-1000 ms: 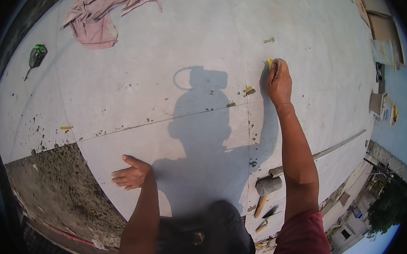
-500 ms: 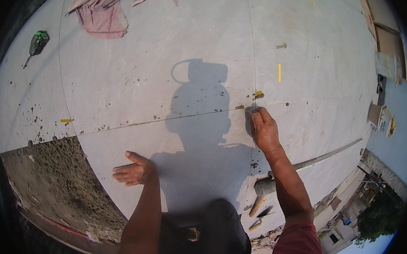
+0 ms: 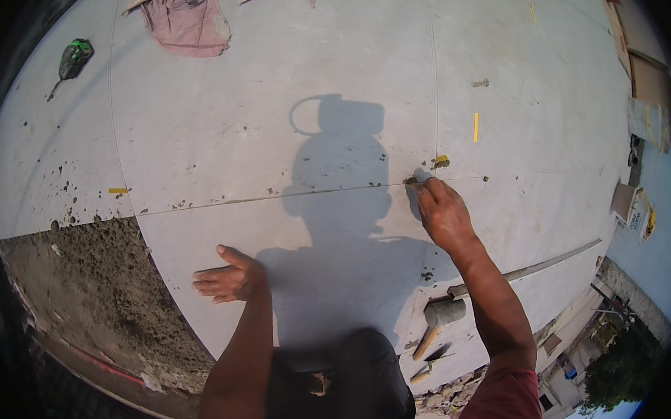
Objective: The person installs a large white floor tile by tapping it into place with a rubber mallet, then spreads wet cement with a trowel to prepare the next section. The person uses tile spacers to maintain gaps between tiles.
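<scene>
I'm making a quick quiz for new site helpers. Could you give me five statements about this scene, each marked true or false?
1. The right hand is at a joint between grey slabs. True.
2. The left hand grips the mallet. False: the left hand is open, and the mallet lies near the right forearm.
3. A yellow strip lies beyond the right hand. True.
4. The pink cloth lies left of the green-and-black tool. False: the pink cloth is to the right of the green-and-black tool.
5. The person's sleeve is bright green. False: the sleeve is dark red.
</scene>
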A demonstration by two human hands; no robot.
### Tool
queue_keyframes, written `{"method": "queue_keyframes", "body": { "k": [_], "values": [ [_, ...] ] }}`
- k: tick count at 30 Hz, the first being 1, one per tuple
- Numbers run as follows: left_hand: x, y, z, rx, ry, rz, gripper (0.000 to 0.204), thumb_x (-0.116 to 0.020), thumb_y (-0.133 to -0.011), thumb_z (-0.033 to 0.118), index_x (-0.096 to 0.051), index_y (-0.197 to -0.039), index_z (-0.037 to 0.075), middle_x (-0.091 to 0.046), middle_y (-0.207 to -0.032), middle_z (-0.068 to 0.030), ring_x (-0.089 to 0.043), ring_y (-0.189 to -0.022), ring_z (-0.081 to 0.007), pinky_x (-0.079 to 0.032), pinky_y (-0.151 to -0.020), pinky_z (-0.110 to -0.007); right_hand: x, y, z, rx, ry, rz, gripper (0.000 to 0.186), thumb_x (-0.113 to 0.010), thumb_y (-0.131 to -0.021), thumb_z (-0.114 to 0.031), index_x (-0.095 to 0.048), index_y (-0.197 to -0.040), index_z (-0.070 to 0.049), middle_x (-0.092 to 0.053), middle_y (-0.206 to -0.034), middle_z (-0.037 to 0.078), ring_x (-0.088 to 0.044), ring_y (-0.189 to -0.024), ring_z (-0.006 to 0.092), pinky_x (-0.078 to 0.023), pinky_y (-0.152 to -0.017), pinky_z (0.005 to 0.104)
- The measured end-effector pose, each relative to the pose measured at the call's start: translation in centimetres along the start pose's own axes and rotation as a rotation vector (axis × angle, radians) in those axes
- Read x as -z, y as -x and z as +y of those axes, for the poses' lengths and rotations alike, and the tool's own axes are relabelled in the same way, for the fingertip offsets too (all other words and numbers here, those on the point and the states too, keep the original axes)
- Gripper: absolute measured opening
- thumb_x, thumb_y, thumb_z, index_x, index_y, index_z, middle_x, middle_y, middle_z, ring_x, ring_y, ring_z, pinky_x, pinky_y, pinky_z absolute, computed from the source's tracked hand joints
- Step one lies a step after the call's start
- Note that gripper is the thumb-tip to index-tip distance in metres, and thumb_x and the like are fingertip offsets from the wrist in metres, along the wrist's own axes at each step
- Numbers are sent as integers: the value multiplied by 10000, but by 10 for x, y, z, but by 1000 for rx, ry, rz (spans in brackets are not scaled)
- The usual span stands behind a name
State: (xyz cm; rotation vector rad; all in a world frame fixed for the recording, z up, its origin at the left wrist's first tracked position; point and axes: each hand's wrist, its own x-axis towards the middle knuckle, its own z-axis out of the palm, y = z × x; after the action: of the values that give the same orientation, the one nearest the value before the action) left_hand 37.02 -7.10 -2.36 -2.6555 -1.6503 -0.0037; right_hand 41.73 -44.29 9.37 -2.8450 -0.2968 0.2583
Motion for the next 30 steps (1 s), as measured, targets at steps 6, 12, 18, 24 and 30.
{"method": "queue_keyframes", "body": {
  "k": [6, 12, 18, 24, 30],
  "values": [
    [-1, 0, -2, -4, -27, -23, 1021, -291, -932, 752, -120, -1547, -45, -104, -1602, -298, -73, -1497, -449, -110, -1166, -630, -1, -6, -4, -2, 19, 25, 106, -638, -800, -1, -603, -895, 29, -570, -964, 152, -640, -853, 307, -562, -734, 406],
    [-1, -1, -3, -4, -29, -59, 1027, -290, -935, 735, -74, -1542, -64, -45, -1600, -316, -28, -1496, -462, -86, -1170, -629, 1, -8, -6, 27, 3, 11, 95, -634, -802, 5, -604, -888, 33, -574, -942, 150, -645, -840, 306, -568, -722, 404],
    [5, 0, 1, 13, -26, -96, 1033, -265, -933, 742, -62, -1542, -67, -37, -1603, -312, -11, -1502, -447, -77, -1176, -619, -2, -16, -9, 41, 33, -27, 82, -620, -807, -14, -600, -872, 33, -579, -949, 152, -646, -861, 305, -570, -732, 403],
    [4, 0, 0, 0, -39, -92, 1022, -262, -940, 732, -74, -1537, -76, -52, -1598, -320, -31, -1498, -454, -90, -1173, -620, -2, -22, -12, -59, -12, -119, 78, -625, -797, -2, -601, -869, 17, -586, -950, 158, -663, -882, 310, -576, -720, 405],
    [-1, 1, -1, -20, -94, -4, 1018, -276, -934, 752, -110, -1549, -42, -103, -1603, -294, -72, -1501, -436, -102, -1179, -605, -8, -13, -11, -146, -71, -39, 113, -647, -790, 25, -614, -896, 2, -607, -923, 155, -670, -799, 338, -583, -670, 406]
  ]
}}
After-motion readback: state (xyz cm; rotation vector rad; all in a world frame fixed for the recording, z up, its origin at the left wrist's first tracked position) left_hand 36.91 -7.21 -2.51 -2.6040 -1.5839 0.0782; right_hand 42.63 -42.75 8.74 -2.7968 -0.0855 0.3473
